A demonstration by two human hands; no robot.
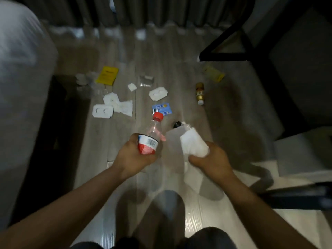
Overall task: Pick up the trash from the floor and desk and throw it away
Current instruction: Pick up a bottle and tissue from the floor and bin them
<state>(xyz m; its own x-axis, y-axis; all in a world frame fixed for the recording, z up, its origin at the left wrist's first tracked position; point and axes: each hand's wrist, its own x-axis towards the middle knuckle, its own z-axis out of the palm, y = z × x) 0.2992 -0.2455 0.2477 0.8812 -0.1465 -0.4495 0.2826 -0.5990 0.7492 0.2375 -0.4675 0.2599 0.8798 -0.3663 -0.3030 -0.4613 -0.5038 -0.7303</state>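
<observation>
Closest in, the left hand (133,156) has its fingers wrapped round the bottom of a plastic bottle (152,133), red cap pointing away. The right hand (212,159) is bunched round a white tissue (193,144). There's a translucent container (172,146) with a black cap right behind it, too blurry to tell if it's in the same grip. Both hands are up over the wood floor (179,78).

Just past the cap lies a blue wrapper (161,109), then white moulded trays (158,94) and crumpled paper off to the left. A small brown bottle (200,93) lies on its side to the right. Further out is a yellow packet (107,75) on the left, and a second yellow packet (214,73) near the black chair frame (239,47).

The walkable strip runs between the dark bed base (53,132) on the left and the chair plus a white ledge (296,155) on the right, ending at the curtain (143,11).
</observation>
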